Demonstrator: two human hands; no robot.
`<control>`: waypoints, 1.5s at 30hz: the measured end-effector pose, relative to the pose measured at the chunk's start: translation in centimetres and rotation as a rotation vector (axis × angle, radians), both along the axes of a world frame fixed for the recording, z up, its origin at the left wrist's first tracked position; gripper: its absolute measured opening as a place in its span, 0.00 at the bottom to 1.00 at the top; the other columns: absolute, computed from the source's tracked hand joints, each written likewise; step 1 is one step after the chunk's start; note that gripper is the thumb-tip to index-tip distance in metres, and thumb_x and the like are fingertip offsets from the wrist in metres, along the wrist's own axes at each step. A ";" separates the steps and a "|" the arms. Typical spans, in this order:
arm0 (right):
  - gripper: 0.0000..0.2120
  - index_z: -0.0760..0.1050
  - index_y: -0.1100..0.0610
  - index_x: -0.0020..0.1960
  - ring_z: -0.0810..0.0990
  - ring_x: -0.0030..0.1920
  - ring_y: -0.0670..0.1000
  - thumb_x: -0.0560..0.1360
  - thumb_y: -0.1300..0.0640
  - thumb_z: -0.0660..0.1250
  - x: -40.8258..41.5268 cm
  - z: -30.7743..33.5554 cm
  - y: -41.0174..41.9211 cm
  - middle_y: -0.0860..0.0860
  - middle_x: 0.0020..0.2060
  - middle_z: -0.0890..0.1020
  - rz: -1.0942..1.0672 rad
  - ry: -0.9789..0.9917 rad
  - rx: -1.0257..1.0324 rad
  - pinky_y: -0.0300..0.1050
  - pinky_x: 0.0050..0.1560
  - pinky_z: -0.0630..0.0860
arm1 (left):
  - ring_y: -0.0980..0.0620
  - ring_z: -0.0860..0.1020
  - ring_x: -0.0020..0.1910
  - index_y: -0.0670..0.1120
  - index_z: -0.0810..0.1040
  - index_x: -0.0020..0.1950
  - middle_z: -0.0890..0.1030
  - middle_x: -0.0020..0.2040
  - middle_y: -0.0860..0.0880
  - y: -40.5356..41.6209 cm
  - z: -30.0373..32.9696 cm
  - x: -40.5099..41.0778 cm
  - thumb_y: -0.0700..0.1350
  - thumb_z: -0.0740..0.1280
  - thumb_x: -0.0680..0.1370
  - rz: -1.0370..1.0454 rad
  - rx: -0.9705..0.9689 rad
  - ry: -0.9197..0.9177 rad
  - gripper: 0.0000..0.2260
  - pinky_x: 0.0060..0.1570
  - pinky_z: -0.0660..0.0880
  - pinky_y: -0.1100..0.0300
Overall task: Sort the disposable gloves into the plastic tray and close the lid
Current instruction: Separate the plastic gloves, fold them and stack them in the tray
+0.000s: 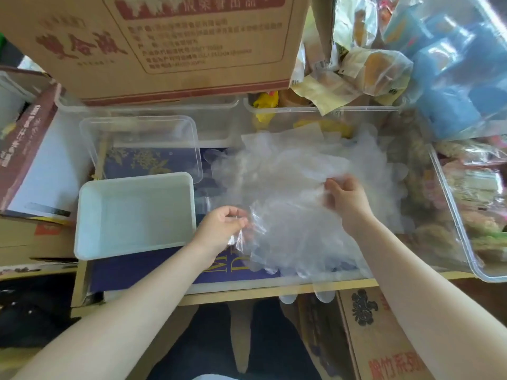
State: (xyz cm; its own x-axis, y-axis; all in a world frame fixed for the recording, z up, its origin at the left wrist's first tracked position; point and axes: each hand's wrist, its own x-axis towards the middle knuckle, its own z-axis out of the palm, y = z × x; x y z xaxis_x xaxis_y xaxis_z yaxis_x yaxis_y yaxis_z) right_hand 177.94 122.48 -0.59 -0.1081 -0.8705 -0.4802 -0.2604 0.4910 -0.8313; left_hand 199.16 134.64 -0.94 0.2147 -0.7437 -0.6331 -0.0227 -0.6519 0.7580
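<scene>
A loose heap of clear disposable gloves (290,171) covers the middle and right of the work surface, with a few fingertips hanging over the front edge. My left hand (223,229) pinches the lower left edge of the heap between thumb and fingers. My right hand (347,200) grips a bunch of gloves further right and higher. A white plastic tray (90,229) stands empty to the left of my left hand. Its clear lid (142,124) lies just behind it, top side down.
A big cardboard box (164,42) overhangs the back. Clear bins with packaged snacks (472,209) line the right side, and a bag of blue packs (450,64) sits at the back right. A dark red box (24,138) leans at the left. Cartons stand below the front edge.
</scene>
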 end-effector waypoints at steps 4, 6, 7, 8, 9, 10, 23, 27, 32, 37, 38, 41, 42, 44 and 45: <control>0.10 0.68 0.53 0.39 0.69 0.27 0.47 0.77 0.64 0.62 -0.4 -1.5 -0.7 0.51 0.32 0.73 -0.021 0.001 0.004 0.36 0.24 0.68 | 0.44 0.80 0.39 0.58 0.73 0.43 0.82 0.38 0.49 0.1 -1.5 -1.0 0.43 0.67 0.76 -0.033 -0.095 -0.288 0.09 0.39 0.73 0.58; 0.10 0.67 0.52 0.39 0.71 0.29 0.49 0.75 0.62 0.64 -0.4 -2.1 -0.9 0.51 0.33 0.75 -0.032 0.035 -0.007 0.42 0.30 0.69 | 0.53 0.77 0.31 0.54 0.75 0.44 0.80 0.33 0.54 0.1 -1.8 -1.3 0.41 0.66 0.77 -0.048 -0.127 -0.335 0.07 0.33 0.70 0.62; 0.10 0.67 0.52 0.38 0.72 0.31 0.49 0.75 0.62 0.65 -0.4 -2.4 -1.0 0.52 0.34 0.75 -0.031 0.048 -0.010 0.45 0.32 0.69 | 0.57 0.75 0.27 0.51 0.76 0.44 0.79 0.32 0.56 0.2 -1.8 -1.5 0.41 0.65 0.78 -0.067 -0.132 -0.367 0.06 0.30 0.70 0.66; 0.10 0.67 0.52 0.38 0.72 0.31 0.50 0.74 0.61 0.65 -0.3 -2.7 -1.1 0.53 0.34 0.76 -0.026 0.057 -0.011 0.46 0.34 0.69 | 0.60 0.74 0.26 0.50 0.77 0.45 0.78 0.32 0.57 0.2 -1.9 -1.5 0.42 0.64 0.78 -0.098 -0.131 -0.410 0.04 0.29 0.68 0.70; 0.09 0.68 0.52 0.38 0.72 0.32 0.50 0.74 0.60 0.66 -0.3 -2.8 -1.3 0.54 0.35 0.76 -0.019 0.068 -0.009 0.46 0.34 0.69 | 0.60 0.74 0.29 0.49 0.78 0.45 0.78 0.33 0.56 0.2 -2.0 -1.5 0.43 0.63 0.79 -0.145 -0.119 -0.458 0.05 0.30 0.68 0.71; 0.09 0.69 0.52 0.38 0.73 0.33 0.51 0.74 0.60 0.66 -0.3 -2.8 -1.4 0.54 0.36 0.77 -0.013 0.074 -0.009 0.45 0.34 0.69 | 0.57 0.75 0.31 0.48 0.78 0.44 0.78 0.33 0.55 0.3 -2.1 -1.4 0.45 0.62 0.79 -0.207 -0.099 -0.500 0.07 0.31 0.68 0.69; 0.14 0.69 0.56 0.37 0.75 0.28 0.41 0.80 0.66 0.56 -1.1 -0.3 -3.3 0.45 0.27 0.78 0.266 -0.569 0.049 0.30 0.32 0.70 | 0.51 0.69 0.63 0.43 0.69 0.68 0.71 0.65 0.50 -3.7 -0.3 1.2 0.46 0.64 0.78 -0.168 -0.277 -0.590 0.19 0.63 0.63 0.59; 0.09 0.77 0.51 0.31 0.76 0.30 0.43 0.70 0.58 0.67 -1.4 1.5 -3.6 0.48 0.29 0.79 0.367 -0.745 0.094 0.34 0.35 0.71 | 0.55 0.68 0.67 0.48 0.69 0.69 0.71 0.66 0.54 -5.8 1.1 1.6 0.59 0.56 0.78 -0.159 -0.188 -0.153 0.24 0.68 0.61 0.59; 0.07 0.71 0.57 0.40 0.70 0.25 0.43 0.77 0.61 0.63 -0.8 4.4 -4.9 0.46 0.25 0.73 0.345 -0.506 -0.044 0.34 0.26 0.67 | 0.46 0.78 0.59 0.47 0.78 0.61 0.80 0.59 0.45 -7.2 5.0 2.8 0.79 0.58 0.61 -0.294 -0.172 0.125 0.44 0.62 0.71 0.49; 0.08 0.70 0.58 0.41 0.70 0.22 0.43 0.78 0.66 0.60 -0.3 7.9 -5.7 0.46 0.22 0.73 0.290 -0.530 -0.154 0.35 0.23 0.66 | 0.47 0.82 0.40 0.43 0.79 0.54 0.84 0.49 0.44 -6.5 8.8 3.4 0.64 0.68 0.70 -0.405 -0.295 0.076 0.27 0.40 0.72 0.53; 0.07 0.70 0.58 0.42 0.71 0.23 0.44 0.78 0.67 0.61 -0.1 8.3 -5.6 0.47 0.23 0.75 0.302 -0.545 -0.147 0.35 0.24 0.68 | 0.46 0.82 0.42 0.39 0.76 0.58 0.83 0.51 0.43 -6.3 9.2 3.6 0.59 0.67 0.73 -0.399 -0.287 0.064 0.26 0.45 0.73 0.52; 0.07 0.71 0.59 0.45 0.76 0.27 0.44 0.77 0.69 0.61 0.7 9.3 -5.0 0.47 0.28 0.78 0.363 -0.610 -0.133 0.35 0.29 0.73 | 0.46 0.81 0.51 0.39 0.76 0.60 0.81 0.55 0.40 -6.2 10.3 4.1 0.55 0.64 0.75 -0.365 -0.307 0.021 0.22 0.55 0.71 0.52; 0.07 0.72 0.60 0.45 0.76 0.28 0.43 0.76 0.70 0.60 1.0 9.5 -4.8 0.47 0.28 0.79 0.383 -0.624 -0.134 0.34 0.30 0.73 | 0.44 0.80 0.50 0.42 0.78 0.57 0.82 0.54 0.39 -6.3 11.0 4.0 0.57 0.63 0.75 -0.357 -0.338 0.016 0.21 0.53 0.71 0.51; 0.08 0.72 0.61 0.45 0.76 0.28 0.43 0.76 0.71 0.60 1.5 10.1 -4.2 0.47 0.28 0.79 0.403 -0.631 -0.146 0.33 0.31 0.73 | 0.45 0.78 0.41 0.48 0.81 0.49 0.82 0.45 0.37 -6.8 12.4 3.7 0.60 0.64 0.74 -0.306 -0.374 0.008 0.17 0.45 0.71 0.53; 0.08 0.73 0.61 0.44 0.76 0.28 0.43 0.76 0.71 0.60 1.7 10.3 -4.1 0.48 0.28 0.79 0.407 -0.631 -0.159 0.33 0.31 0.73 | 0.51 0.77 0.35 0.50 0.82 0.47 0.82 0.38 0.40 -7.0 12.9 3.7 0.59 0.65 0.75 -0.294 -0.387 -0.036 0.14 0.40 0.70 0.58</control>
